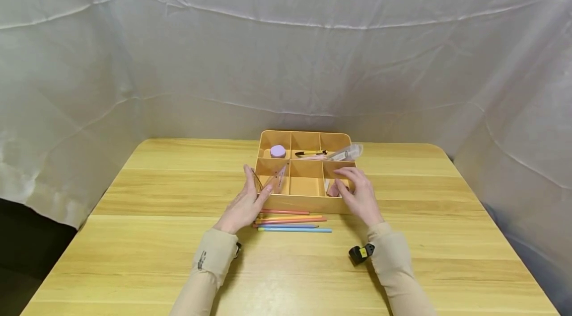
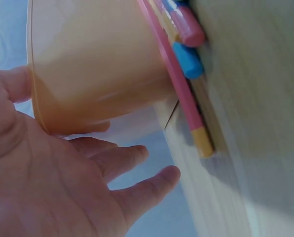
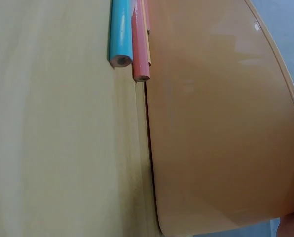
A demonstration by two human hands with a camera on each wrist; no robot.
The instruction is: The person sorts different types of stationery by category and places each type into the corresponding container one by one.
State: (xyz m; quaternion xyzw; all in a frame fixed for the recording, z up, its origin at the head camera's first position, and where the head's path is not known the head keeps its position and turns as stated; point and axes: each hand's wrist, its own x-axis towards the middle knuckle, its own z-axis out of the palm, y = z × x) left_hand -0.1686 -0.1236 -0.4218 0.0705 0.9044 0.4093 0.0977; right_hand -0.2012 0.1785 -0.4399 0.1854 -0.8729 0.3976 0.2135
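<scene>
An orange six-compartment organizer box [image 1: 308,201] lies in front of me. My left hand [image 1: 243,204] is at its front left corner. The thumb reaches over the rim and the fingers extend along the outside of the wall [image 2: 97,59], as the left wrist view shows. My right hand [image 1: 361,196] hovers over the front right compartment. Its thumb and index finger are apart beside a small pink object [image 1: 332,191]; a white piece [image 1: 326,185] lies next to that. In the right wrist view, the hand is mostly hidden beyond the box wall [image 3: 221,123].
Several coloured pencils [image 1: 295,230] lie along the box front. A clear set square [image 1: 280,179] leans in the front left compartment. Behind are a purple round item [image 1: 278,151], a yellow-black pen [image 1: 306,153] and a clear plastic packet [image 1: 346,153] overhanging the right wall.
</scene>
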